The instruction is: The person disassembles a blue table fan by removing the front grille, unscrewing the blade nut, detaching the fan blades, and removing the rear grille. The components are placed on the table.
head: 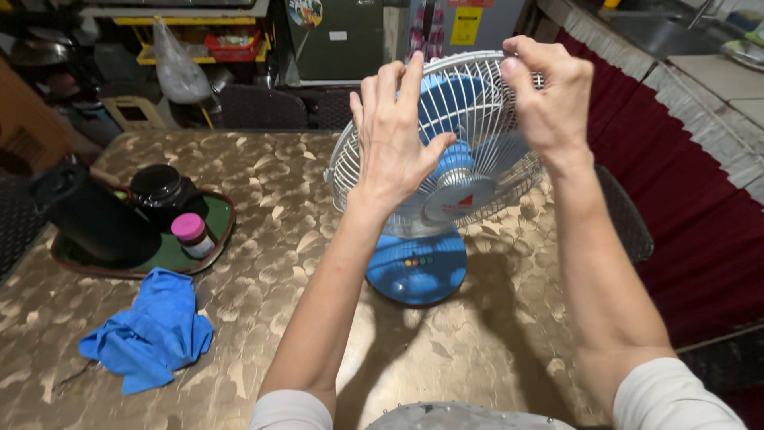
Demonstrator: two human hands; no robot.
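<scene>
Two bare forearms enter the frame from 6 o'clock and run up toward 12 o'clock. The left hand and the right hand are ungloved; no rings, watch or bands are visible on fingers or wrists. Short sleeves of a white or off-white garment end above each elbow, one at 7 o'clock and one at 5 o'clock. A pale grey rounded fabric patch with small dark specks shows at 6 o'clock between the sleeves.
</scene>
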